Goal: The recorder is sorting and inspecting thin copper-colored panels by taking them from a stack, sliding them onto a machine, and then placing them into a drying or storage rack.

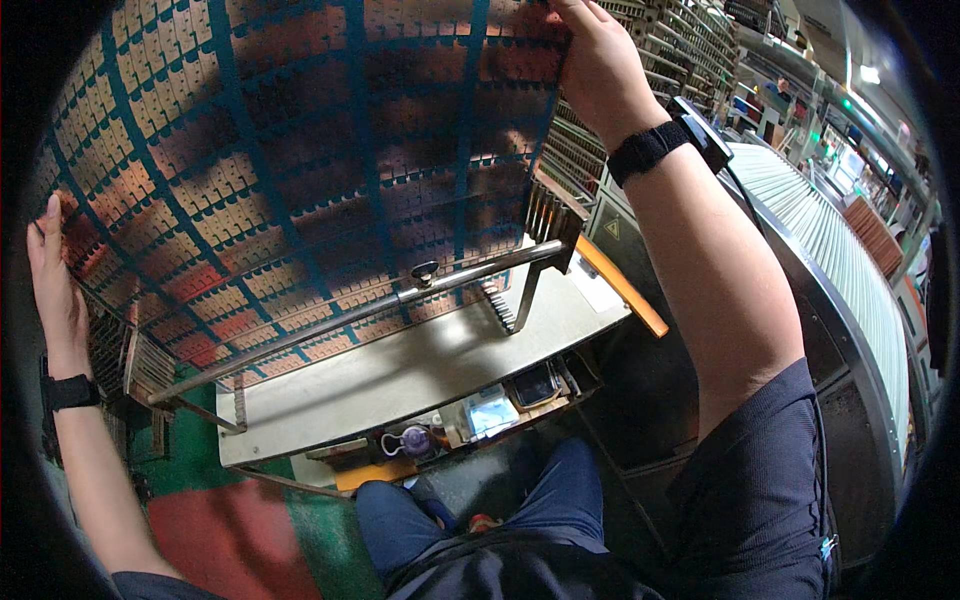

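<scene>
A large circuit board panel (pixel 250 190), copper-coloured with a teal grid of many small repeated units, stands tilted before me. My left hand (pixel 55 280) grips its left edge, thumb and fingers closing round the border. Higher up, at the top right edge, my right hand (pixel 605 70) is closed on the same panel; some of its fingertips are cut off by the picture's border. The panel's lower part is behind a metal rod (pixel 350 333) with a black knob (pixel 425 270), part of a slotted rack (pixel 555 215) on a pale bench (pixel 440 350).
Under the bench top, a shelf holds a purple cup (pixel 412 440), a light blue packet (pixel 490 413) and a dark tray (pixel 536 384). A yellow bar (pixel 622 285) juts out at the bench's right end. Right of my arm runs a roller conveyor (pixel 820 215). The floor (pixel 225 535) is red and green.
</scene>
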Motion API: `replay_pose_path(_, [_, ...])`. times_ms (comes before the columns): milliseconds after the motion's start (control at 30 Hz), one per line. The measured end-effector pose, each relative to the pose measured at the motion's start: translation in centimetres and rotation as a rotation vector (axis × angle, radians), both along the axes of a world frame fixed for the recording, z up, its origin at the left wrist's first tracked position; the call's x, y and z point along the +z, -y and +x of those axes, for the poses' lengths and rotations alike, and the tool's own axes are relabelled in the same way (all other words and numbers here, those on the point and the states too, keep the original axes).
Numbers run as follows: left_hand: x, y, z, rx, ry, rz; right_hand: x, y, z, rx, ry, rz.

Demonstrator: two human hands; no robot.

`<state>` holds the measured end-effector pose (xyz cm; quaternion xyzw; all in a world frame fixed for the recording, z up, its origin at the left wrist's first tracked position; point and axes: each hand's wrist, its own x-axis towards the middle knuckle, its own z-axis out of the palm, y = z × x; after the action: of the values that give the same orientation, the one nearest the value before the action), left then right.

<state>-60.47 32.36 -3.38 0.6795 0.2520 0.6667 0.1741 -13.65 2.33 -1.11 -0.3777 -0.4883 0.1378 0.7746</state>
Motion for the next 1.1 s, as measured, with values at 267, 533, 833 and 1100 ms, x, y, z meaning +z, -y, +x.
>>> replay_pose_path(267, [2.3, 0.0, -0.6, 0.014, -0.042, 0.061, 0.0, 0.7, 0.4, -0.02, -0.038, 0.047])
replay_pose_path(533, [1.8, 3.5, 1.2, -0.074, -0.043, -0.186, -1.5, -0.7, 3.1, 0.027, 0.044, -0.155])
replay_pose_path(833, [-0.5, 5.1, 1.9, -0.398, 0.074, -0.152, -2.2, -0.1, 3.6, -0.096, 0.128, -0.188])
replay_pose_path(1100, [-1.5, 4.9, -0.6, 0.01, 0.248, 0.15, -4.5, 1.8, 6.5, -0.09, 0.217, -0.344])
